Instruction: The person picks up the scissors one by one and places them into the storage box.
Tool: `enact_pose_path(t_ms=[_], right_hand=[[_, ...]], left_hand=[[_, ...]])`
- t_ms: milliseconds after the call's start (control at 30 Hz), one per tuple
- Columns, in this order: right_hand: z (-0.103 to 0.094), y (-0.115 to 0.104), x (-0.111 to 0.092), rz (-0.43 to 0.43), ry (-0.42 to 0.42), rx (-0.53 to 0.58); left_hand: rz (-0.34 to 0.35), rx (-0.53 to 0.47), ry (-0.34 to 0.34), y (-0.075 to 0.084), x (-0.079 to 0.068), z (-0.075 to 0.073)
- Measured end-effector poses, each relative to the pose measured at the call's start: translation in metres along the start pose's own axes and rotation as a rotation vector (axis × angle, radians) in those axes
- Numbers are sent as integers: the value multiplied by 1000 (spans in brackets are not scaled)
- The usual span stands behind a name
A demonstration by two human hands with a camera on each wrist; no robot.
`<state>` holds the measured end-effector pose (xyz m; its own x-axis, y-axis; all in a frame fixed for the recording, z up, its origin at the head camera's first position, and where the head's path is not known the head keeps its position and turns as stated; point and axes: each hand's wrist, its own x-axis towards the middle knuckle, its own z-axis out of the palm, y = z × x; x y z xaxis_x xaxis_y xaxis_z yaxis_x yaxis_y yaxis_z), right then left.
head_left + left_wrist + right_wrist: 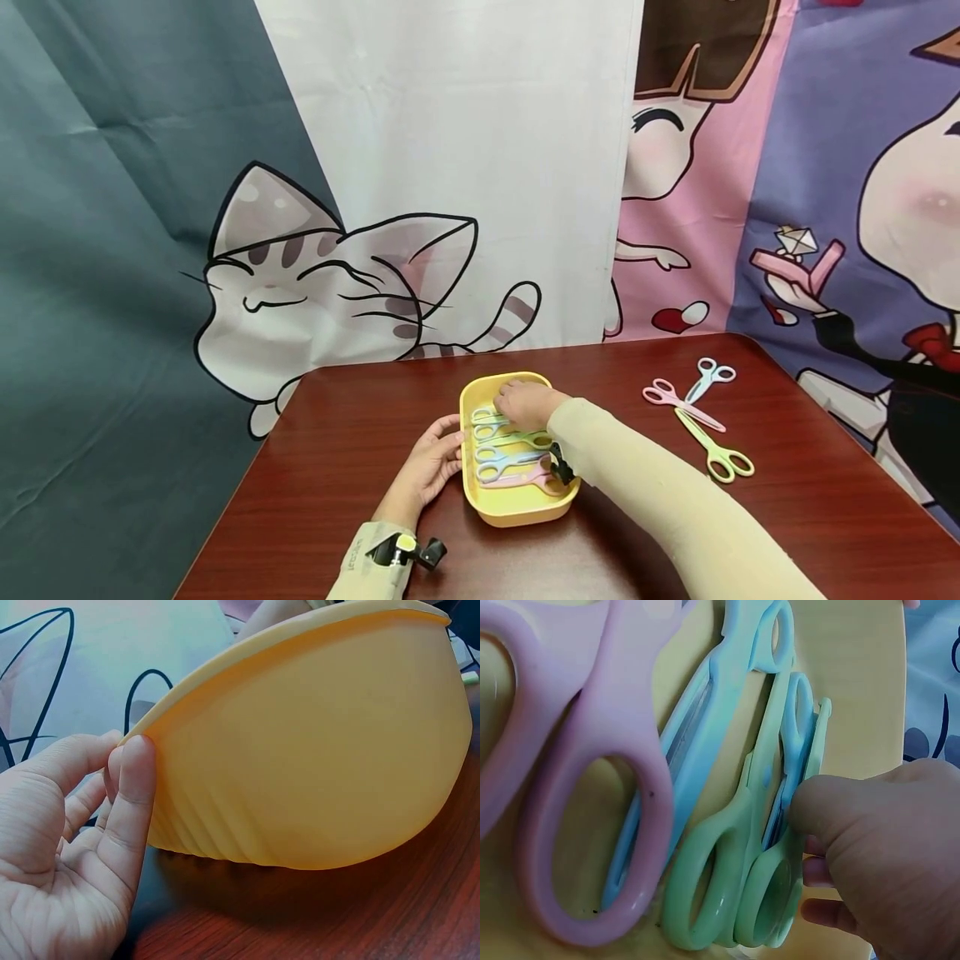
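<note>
A yellow plastic tray (517, 518) stands on the table with several pairs of scissors lying side by side in it. My left hand (431, 462) is at the tray's left side, its thumb and finger pinching the rim (247, 646) in the left wrist view. Over the far end of the tray, my right hand (528, 404) reaches in, pinching green scissors (786, 851) near the pivot; the fingertips are partly hidden. Nearer to me in the tray lie blue scissors (491, 467), pink scissors (534, 477) and another green pair (694, 877).
On the right of the dark red-brown table (360, 417) lie three more scissors: light blue (699, 386), pink (693, 410) and yellow-green (705, 442), close together. A cartoon-printed cloth (450, 125) hangs behind the table's far edge.
</note>
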<state>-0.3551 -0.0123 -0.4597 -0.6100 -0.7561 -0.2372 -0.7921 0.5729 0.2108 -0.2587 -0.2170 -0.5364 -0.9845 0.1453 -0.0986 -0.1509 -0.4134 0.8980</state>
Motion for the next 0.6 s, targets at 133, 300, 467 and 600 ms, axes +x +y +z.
enact_pose_path(t_ms=[133, 300, 467, 600], right_hand=[[-2, 2, -2, 9, 34, 36], [-9, 12, -5, -4, 143, 181], [-18, 34, -19, -10, 261, 431], [-15, 60, -36, -3, 431, 506]], left_hand=[[-3, 1, -2, 0, 0, 1], [5, -1, 10, 0, -2, 4], [7, 0, 12, -1, -3, 3], [5, -12, 14, -2, -2, 1]])
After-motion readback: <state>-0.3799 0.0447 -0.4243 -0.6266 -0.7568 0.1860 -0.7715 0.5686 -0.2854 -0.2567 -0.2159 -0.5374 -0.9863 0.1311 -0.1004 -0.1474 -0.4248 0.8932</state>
